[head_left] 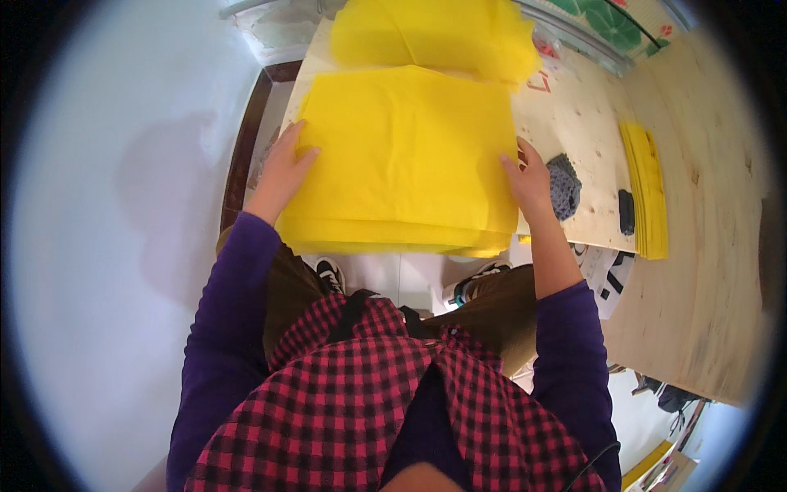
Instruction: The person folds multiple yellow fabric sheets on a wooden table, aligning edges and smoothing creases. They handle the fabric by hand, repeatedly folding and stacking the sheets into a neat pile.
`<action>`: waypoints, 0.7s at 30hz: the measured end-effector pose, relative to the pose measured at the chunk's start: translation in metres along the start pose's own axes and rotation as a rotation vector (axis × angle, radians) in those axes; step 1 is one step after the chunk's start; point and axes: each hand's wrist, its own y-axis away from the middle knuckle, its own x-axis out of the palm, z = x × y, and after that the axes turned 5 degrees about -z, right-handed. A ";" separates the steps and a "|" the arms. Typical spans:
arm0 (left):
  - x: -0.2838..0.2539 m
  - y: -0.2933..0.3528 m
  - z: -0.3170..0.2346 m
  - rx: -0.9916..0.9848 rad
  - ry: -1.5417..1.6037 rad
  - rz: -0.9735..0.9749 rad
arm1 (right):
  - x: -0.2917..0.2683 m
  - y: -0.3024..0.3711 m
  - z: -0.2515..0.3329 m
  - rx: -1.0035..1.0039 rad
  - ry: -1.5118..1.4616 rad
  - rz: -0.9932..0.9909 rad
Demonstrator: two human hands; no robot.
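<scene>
A thick stack of yellow sheets (406, 156) lies on a pale plywood table (697, 246), overhanging its near edge. My left hand (283, 168) rests flat on the stack's left edge, fingers spread. My right hand (529, 180) presses against the stack's right edge, fingers on the top sheet. Both arms wear purple sleeves over a red-and-black checked top.
A second heap of yellow sheets (434, 33) lies beyond the stack. A narrow pile of yellow sheets (648, 189) sits to the right on the table, near dark patches (564, 187). White wall at left; white floor and my shoes (329, 275) below.
</scene>
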 end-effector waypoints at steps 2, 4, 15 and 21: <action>0.003 -0.012 0.002 -0.033 0.040 0.011 | 0.002 -0.005 0.001 0.018 0.057 0.001; 0.008 -0.022 0.002 -0.051 0.082 0.003 | 0.002 -0.007 0.003 0.010 0.062 0.020; -0.002 -0.038 0.006 -0.328 0.054 -0.088 | 0.008 -0.018 -0.010 0.116 -0.078 0.044; -0.025 0.011 -0.011 -0.353 0.028 -0.031 | 0.007 -0.013 -0.008 0.105 0.012 0.004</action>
